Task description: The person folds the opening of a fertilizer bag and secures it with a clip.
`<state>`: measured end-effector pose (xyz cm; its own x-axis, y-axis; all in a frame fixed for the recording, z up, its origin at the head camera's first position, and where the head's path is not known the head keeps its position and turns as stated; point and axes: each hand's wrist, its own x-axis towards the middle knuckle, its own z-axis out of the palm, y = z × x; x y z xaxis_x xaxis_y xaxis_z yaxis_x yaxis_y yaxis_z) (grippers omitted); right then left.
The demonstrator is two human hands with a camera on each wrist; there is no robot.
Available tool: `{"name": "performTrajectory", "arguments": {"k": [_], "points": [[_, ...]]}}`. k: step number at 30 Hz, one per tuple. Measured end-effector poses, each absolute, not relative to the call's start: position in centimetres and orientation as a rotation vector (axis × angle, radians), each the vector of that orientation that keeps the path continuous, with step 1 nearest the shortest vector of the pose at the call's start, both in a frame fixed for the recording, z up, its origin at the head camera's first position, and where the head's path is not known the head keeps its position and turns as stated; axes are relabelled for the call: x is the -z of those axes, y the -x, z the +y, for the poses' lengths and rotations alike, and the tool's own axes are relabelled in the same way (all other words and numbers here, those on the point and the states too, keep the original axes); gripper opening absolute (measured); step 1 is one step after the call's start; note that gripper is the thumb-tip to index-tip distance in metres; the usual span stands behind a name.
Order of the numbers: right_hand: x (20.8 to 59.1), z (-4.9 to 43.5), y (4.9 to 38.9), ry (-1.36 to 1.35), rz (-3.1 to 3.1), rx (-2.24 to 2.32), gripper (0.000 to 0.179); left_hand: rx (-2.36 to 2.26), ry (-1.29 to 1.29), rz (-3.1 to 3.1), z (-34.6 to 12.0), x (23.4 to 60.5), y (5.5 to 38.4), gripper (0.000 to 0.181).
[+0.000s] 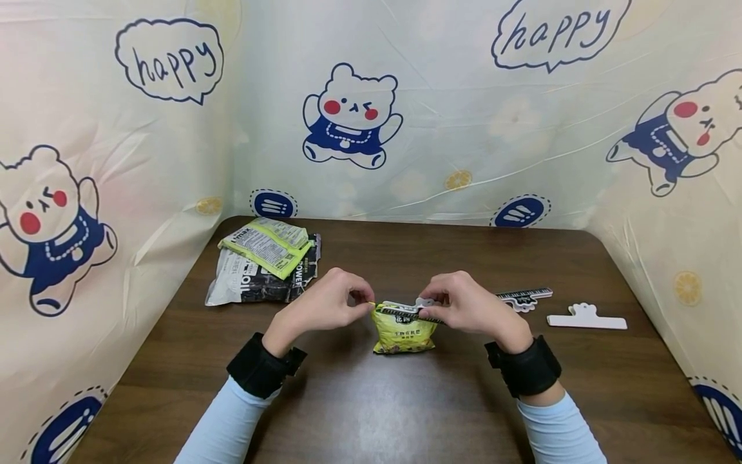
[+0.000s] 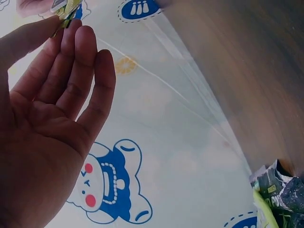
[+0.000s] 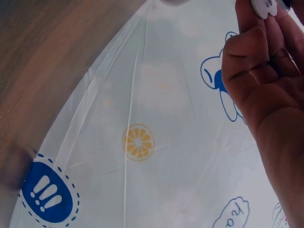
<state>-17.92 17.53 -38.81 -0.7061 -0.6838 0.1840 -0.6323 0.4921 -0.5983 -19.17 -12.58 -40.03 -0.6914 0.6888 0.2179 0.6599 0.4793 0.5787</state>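
**Yellow bag held at mid-frame, clip along its top**

The right hand hides the right end of the clip it pinches; both wrist views cut their hands' work off at the top edge. Whether the clip's jaws have closed is hard to make out.

The yellow bag, at the centre of the head view, is small and plump, with dark printing; the left hand pinches its upper left corner.

Two other clips lie at right: one black-and-white, one white. At upper left, one yellow-green packet overlaps black-and-grey packaging, its count unclear.
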Motion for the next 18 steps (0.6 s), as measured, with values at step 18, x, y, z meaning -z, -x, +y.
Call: {"name": "performTrajectory", "arguments": {"k": [18], "points": [[38.96, 17.10, 17.80, 1.182, 2.637, 1.024, 0.015, -1.039, -1.258, 2.629, -12.03, 39.82, 18.81, 0.007]]}}
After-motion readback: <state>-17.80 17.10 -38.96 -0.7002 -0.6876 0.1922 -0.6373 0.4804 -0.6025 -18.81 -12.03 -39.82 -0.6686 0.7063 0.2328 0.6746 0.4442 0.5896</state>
